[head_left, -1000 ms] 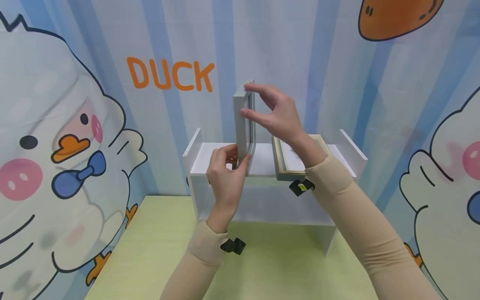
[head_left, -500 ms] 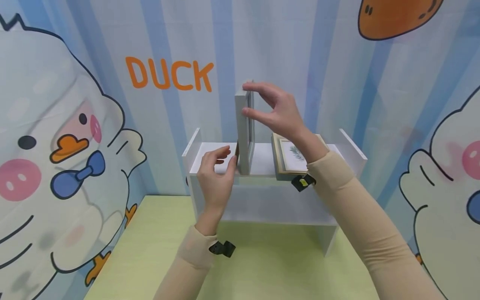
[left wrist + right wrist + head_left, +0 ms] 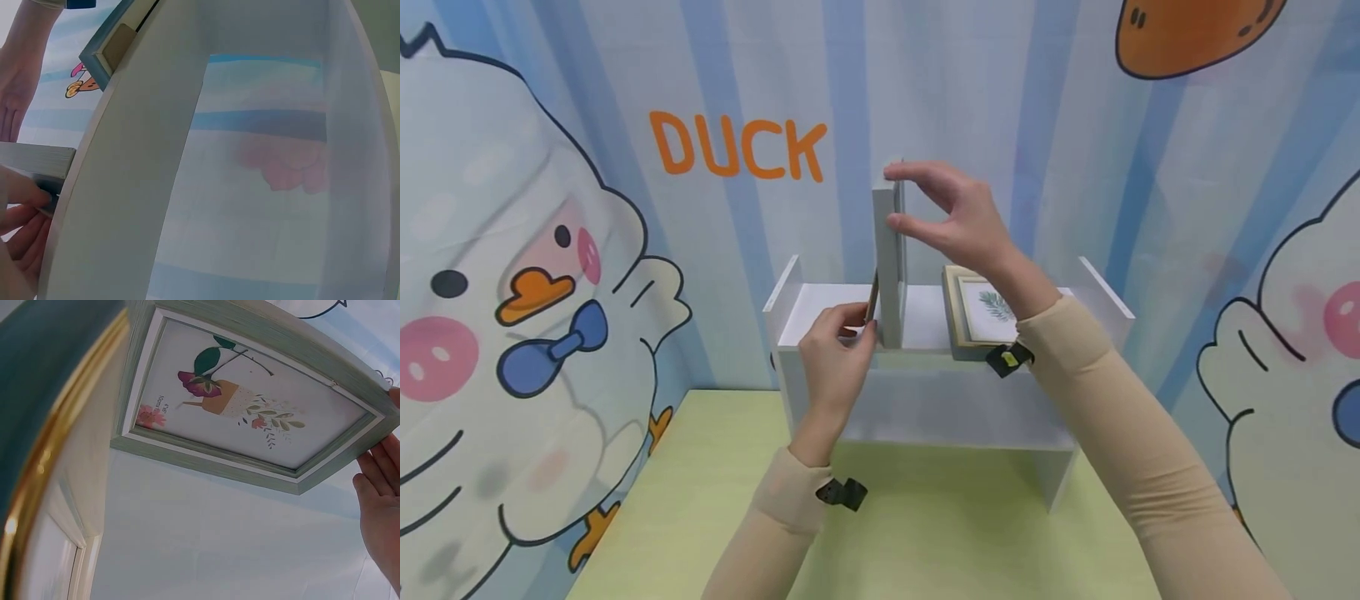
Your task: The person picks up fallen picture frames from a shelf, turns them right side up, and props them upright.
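White shelf unit [image 3: 955, 408]; upright grey-green picture frame [image 3: 890, 267] on its top board, 11 o'clock.
From where I stand: frame stiff, likely light; pane, if glass, fragile; rails perhaps slippery. Best hold: side rails, off the pane. Stacked frames [image 3: 962, 325] lie flat at its 4 o'clock. Right hand [image 3: 962, 225], 2 o'clock: spread wide, thumb and a fingertip touching the upper near corner. Left hand [image 3: 837, 358], 7 o'clock: narrow, pinching a thin brown piece [image 3: 872, 300] at the frame's back; looks like a stand leg, probably too weak for lifting.

Beige sleeves [image 3: 1120, 417], black wrist attachments [image 3: 853, 494]
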Tool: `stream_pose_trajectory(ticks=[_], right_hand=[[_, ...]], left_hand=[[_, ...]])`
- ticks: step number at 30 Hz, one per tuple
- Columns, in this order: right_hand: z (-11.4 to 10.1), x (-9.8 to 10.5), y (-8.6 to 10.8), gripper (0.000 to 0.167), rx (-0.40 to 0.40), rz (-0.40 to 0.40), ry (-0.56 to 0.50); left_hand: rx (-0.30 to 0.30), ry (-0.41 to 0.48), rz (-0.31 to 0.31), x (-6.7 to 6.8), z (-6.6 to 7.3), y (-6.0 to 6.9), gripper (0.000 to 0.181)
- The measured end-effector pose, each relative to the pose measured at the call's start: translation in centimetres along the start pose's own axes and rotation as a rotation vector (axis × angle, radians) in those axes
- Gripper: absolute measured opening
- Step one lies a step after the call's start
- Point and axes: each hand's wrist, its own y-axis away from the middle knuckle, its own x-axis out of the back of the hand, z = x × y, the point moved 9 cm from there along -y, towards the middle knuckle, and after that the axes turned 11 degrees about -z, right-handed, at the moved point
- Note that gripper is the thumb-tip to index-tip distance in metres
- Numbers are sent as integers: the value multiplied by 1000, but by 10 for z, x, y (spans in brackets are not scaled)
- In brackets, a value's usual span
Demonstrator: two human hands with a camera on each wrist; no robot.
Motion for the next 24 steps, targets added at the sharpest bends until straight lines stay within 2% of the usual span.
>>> stream_pose_trajectory(ticks=[6, 15, 24], right_hand=[[-1, -2, -3, 41, 18, -16, 18], [-3, -9, -10, 41, 21, -75, 17], [-4, -13, -14, 41, 31, -103, -32]], left_hand=[[-13, 10, 36, 6, -2, 0, 11], [14, 63, 64, 18, -11, 1, 12], [53, 24, 62, 31, -16, 0, 11]])
